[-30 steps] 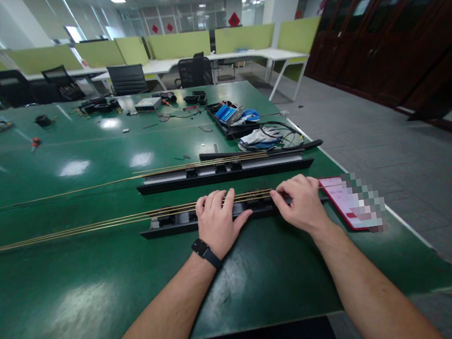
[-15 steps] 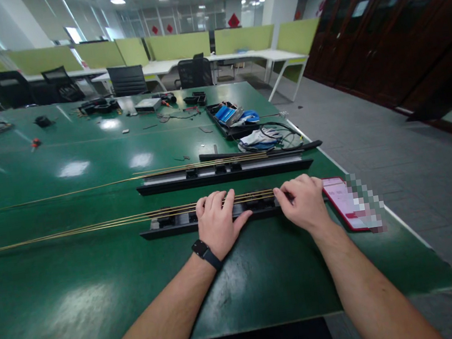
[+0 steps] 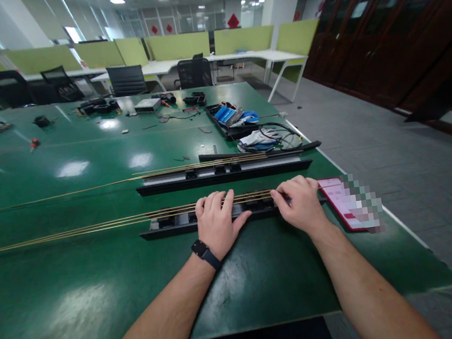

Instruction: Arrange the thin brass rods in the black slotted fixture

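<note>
Several thin gold-coloured rods [image 3: 103,225] run lengthwise over a black rail [image 3: 163,233] and stick out far past its left end. My left hand [image 3: 215,221] lies across the rods and the middle of the rail, fingers stretched forward and thumb apart. Near the rail's right end, my right hand [image 3: 301,204] is closed in a pinch at the rods' right ends. Its curled fingers hide exactly how many it grips. Dark blocks [image 3: 256,203] show inside the rail between my hands.
Behind lies a second black rail [image 3: 227,177] with more gold rods on it. A red-edged phone [image 3: 340,204] lies right of my right hand. Farther back are gloves [image 3: 261,137], a cable loop [image 3: 291,135] and a black tray [image 3: 219,122] with blue items. The table edge [image 3: 406,228] runs along the right.
My right hand has shifted slightly left along the rods, still pinched. My left hand has stayed in place.
</note>
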Demonstrator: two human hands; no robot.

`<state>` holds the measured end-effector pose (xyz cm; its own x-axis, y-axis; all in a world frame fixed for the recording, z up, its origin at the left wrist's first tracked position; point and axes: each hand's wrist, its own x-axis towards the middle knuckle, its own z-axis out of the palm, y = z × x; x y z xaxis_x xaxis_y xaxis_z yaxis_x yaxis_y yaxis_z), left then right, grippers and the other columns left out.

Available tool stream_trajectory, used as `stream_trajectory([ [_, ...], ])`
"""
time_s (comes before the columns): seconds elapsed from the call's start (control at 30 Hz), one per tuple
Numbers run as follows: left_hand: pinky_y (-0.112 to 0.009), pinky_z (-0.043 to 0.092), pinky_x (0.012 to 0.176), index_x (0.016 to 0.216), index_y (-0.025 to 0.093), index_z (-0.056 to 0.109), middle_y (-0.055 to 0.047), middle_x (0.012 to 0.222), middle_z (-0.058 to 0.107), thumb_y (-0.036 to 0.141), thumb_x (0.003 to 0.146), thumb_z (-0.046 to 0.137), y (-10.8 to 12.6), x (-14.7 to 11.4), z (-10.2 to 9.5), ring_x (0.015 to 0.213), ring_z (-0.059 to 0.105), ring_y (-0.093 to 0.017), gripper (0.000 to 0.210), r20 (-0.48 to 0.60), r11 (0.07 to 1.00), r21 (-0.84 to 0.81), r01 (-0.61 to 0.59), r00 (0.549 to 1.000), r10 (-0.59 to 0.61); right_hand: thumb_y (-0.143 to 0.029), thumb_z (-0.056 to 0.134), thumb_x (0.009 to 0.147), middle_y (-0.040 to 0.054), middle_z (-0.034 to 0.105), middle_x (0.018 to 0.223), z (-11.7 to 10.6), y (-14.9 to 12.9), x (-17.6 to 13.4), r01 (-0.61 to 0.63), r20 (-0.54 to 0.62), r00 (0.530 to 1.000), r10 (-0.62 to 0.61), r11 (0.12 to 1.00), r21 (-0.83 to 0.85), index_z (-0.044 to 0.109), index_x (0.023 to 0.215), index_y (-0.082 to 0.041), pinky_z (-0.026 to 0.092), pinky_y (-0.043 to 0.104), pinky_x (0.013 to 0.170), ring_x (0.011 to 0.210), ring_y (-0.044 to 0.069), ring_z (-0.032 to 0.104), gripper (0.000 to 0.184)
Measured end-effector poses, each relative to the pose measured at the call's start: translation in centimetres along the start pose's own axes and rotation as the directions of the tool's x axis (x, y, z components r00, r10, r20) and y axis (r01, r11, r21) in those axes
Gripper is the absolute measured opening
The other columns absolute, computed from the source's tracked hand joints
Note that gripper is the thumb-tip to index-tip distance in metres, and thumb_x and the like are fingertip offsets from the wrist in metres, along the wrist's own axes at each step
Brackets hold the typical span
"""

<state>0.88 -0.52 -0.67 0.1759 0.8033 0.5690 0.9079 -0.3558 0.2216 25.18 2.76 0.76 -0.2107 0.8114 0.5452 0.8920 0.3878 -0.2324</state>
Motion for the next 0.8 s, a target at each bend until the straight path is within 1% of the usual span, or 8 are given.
stream_trajectory([
  [0.2,-0.049,0.035,0.108,0.134,0.02,0.066,-0.014,0.13,0.071,0.057,0.094,0.067,0.12,0.03,-0.2,0.125,0.061,-0.031,0.055,0.001,1.0,-0.004,-0.001,1.0,0.001,-0.04,0.054,0.098,0.0043,0.068,0.074,0.01,0.45,0.03,-0.021,-0.006,1.0,0.021,0.998,-0.052,0.057,0.067,-0.022,0.026,0.044,0.087,0.088,0.023,0.053,0.037],
  [0.3,-0.049,0.035,0.109,0.134,0.019,0.066,-0.014,0.13,0.071,0.058,0.095,0.066,0.11,0.04,-0.17,0.125,0.061,-0.031,0.055,0.0,1.0,-0.004,-0.003,1.0,0.003,-0.041,0.055,0.098,0.0043,0.069,0.075,-0.09,0.39,0.04,-0.022,-0.015,1.0,0.022,0.999,-0.032,0.059,0.07,-0.022,0.026,0.044,0.088,0.089,0.023,0.053,0.034],
  [0.43,-0.049,0.035,0.108,0.135,0.02,0.066,-0.014,0.13,0.071,0.058,0.093,0.068,0.03,-0.02,0.03,0.124,0.061,-0.031,0.056,-0.004,1.0,-0.003,0.0,1.0,0.0,-0.042,0.058,0.097,0.0036,0.071,0.08,0.02,0.04,-0.02,0.009,-0.019,1.0,-0.008,1.0,0.002,0.062,0.076,-0.022,0.027,0.043,0.089,0.09,0.023,0.055,0.029],
  [0.63,-0.049,0.036,0.108,0.134,0.021,0.066,-0.014,0.129,0.071,0.057,0.093,0.068,0.08,-0.08,0.09,0.123,0.062,-0.032,0.054,-0.016,1.0,-0.004,0.002,1.0,-0.002,-0.041,0.057,0.098,0.003,0.07,0.078,0.23,-0.22,-0.03,0.028,-0.024,0.999,-0.028,1.0,0.003,0.062,0.074,-0.022,0.028,0.044,0.088,0.088,0.022,0.056,0.031],
  [0.8,-0.049,0.036,0.108,0.134,0.02,0.066,-0.013,0.13,0.071,0.057,0.093,0.069,0.04,-0.02,0.1,0.124,0.062,-0.031,0.055,-0.017,1.0,-0.01,-0.003,1.0,0.003,-0.039,0.057,0.097,0.0035,0.068,0.074,0.11,0.31,0.0,0.006,-0.036,0.999,-0.007,1.0,-0.027,0.059,0.07,-0.022,0.027,0.044,0.088,0.087,0.023,0.055,0.033],
])
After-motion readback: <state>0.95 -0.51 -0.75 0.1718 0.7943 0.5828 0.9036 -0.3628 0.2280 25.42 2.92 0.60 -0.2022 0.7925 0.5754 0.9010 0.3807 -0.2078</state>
